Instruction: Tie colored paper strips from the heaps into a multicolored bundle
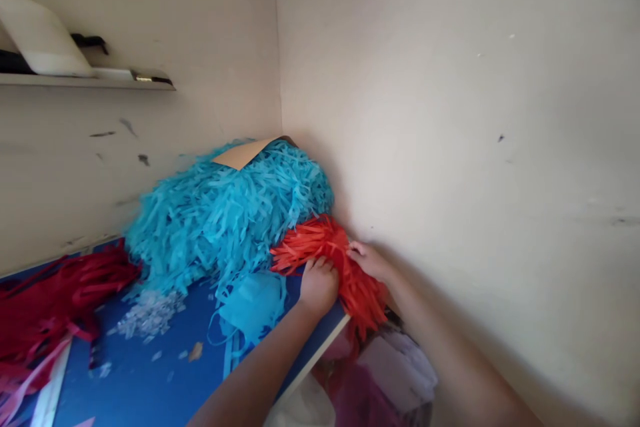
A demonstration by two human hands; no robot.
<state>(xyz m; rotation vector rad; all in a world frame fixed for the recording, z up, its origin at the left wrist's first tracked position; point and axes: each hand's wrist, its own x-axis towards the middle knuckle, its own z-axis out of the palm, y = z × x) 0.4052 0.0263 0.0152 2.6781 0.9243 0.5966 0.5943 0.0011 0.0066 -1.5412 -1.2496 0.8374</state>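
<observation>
A bundle of red-orange fringed paper strips [320, 244] lies at the right corner of the blue table [150, 380], partly hanging over its edge. My left hand [318, 284] is curled closed on the bundle's near side. My right hand [369, 260] grips the strips from the wall side with bent fingers. Just behind the red bundle rises a big heap of turquoise fringed paper [225, 214] with a tan piece of card [245, 152] on top.
Dark red strips [55, 307] pile up at the table's left. Small pale scraps [150, 314] and a turquoise sheet [253, 304] lie on the table. A wall stands close on the right. A shelf [85, 79] hangs upper left. White and pink material [395, 367] lies below the table edge.
</observation>
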